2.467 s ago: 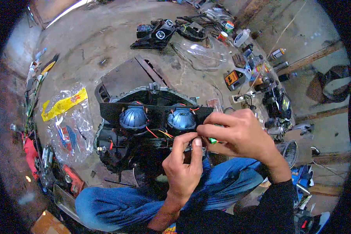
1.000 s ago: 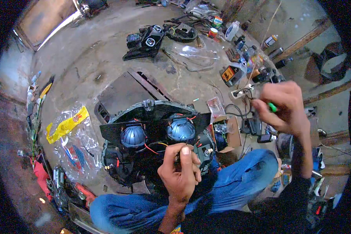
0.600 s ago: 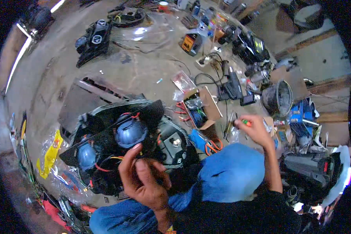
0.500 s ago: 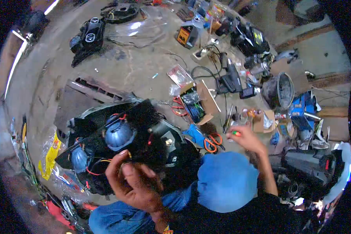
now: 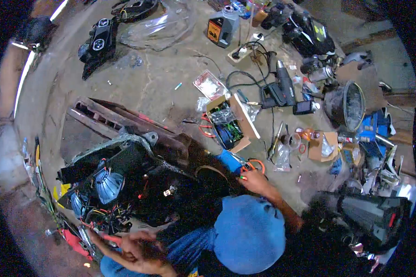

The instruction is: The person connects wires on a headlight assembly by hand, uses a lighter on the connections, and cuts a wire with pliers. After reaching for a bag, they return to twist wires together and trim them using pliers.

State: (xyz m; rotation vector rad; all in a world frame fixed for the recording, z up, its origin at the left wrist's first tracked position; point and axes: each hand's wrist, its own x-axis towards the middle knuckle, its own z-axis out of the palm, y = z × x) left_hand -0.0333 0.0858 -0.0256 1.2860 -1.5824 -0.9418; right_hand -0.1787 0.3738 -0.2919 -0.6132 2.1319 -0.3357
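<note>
At the left, a dark lamp housing (image 5: 111, 143) is being supported on the floor (image 5: 157, 85), with a left blue dome (image 5: 78, 204) and a right blue dome (image 5: 108, 187) being carried in it. Loose wiring (image 5: 112, 214) is being exposed below the domes.

Next, the left hand (image 5: 143, 256) is being held at five o'clock from the right dome. Its index finger is being extended toward ten o'clock, and the other fingers are being kept loosely bent. Whether anything is being gripped or touched cannot be told through the blur.

Farther right, a blue item (image 5: 230, 161) is being shown at ten o'clock from the right hand (image 5: 260, 184). The right fingers are being kept closed, with a small green item (image 5: 242, 177) apparently being pinched at their tips; its long axis is too small to tell.

The governing relation is being set here: an orange-handled tool (image 5: 257, 162) is being presented just beyond the right fingertips, at one o'clock. Its long axis is being partly hidden; contact cannot be confirmed. The right hand is being placed nearer, the left well apart at eight o'clock.
</note>
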